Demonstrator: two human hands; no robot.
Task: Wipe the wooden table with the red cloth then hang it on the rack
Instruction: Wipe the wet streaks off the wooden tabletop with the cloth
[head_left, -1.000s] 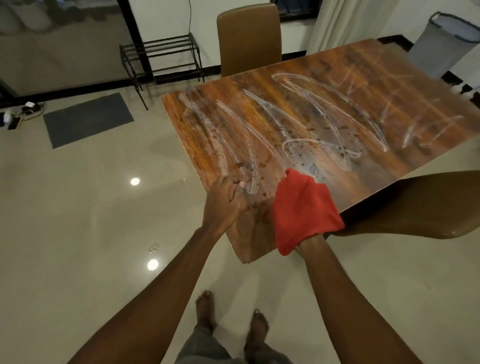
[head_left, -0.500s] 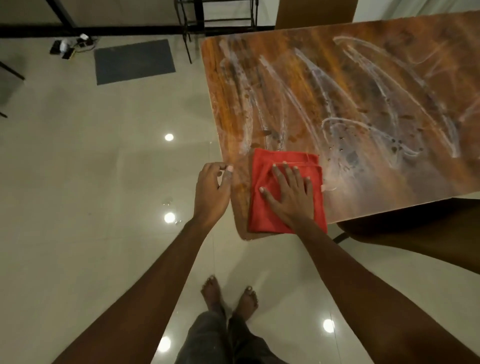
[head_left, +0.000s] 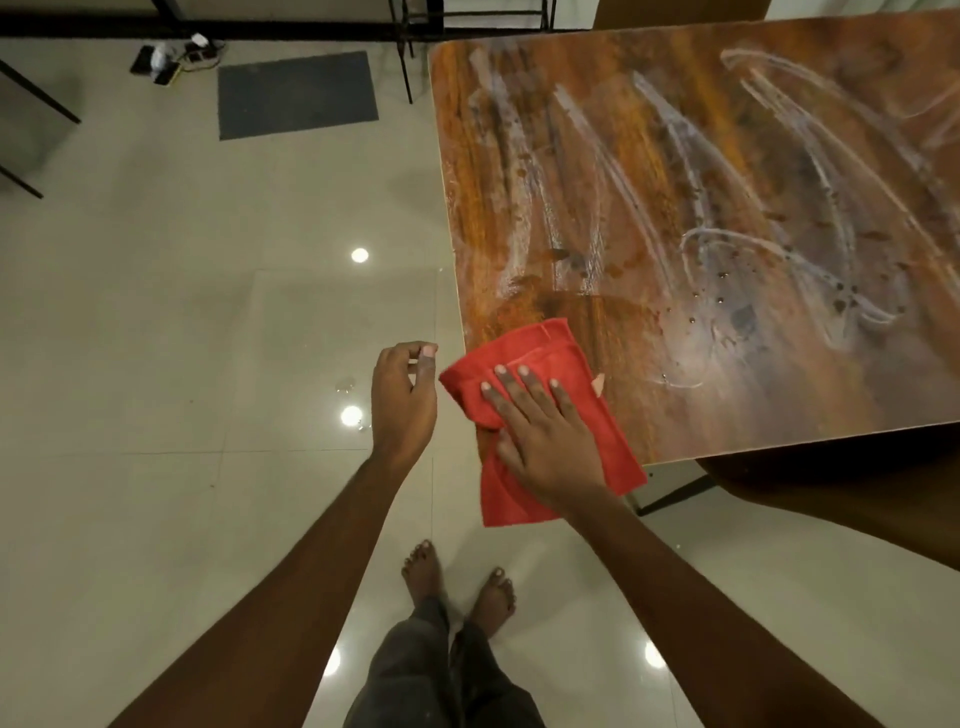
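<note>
Pressing flat on the red cloth (head_left: 543, 345), the right hand (head_left: 545, 436) lay with its fingers straight and slightly spread, pinning the cloth to the near left corner of the wooden bench (head_left: 675, 156). The cloth was folded, its far part on the wood and its near and left edges hanging past the corner. The left hand (head_left: 402, 400) hovered just beside the cloth's left edge, off the bench and above the tiled floor (head_left: 182, 364), its fingers loosely curled toward the thumb and holding nothing; whether it touched the cloth could not be told. White smeared streaks (head_left: 597, 187) and dark spots covered the bench top beyond the cloth. The black legs of a metal rack (head_left: 405, 67) showed at the top edge, near a dark mat (head_left: 297, 93), well apart from the cloth. A brown chair (head_left: 857, 493) stood by the bench's near side.
</note>
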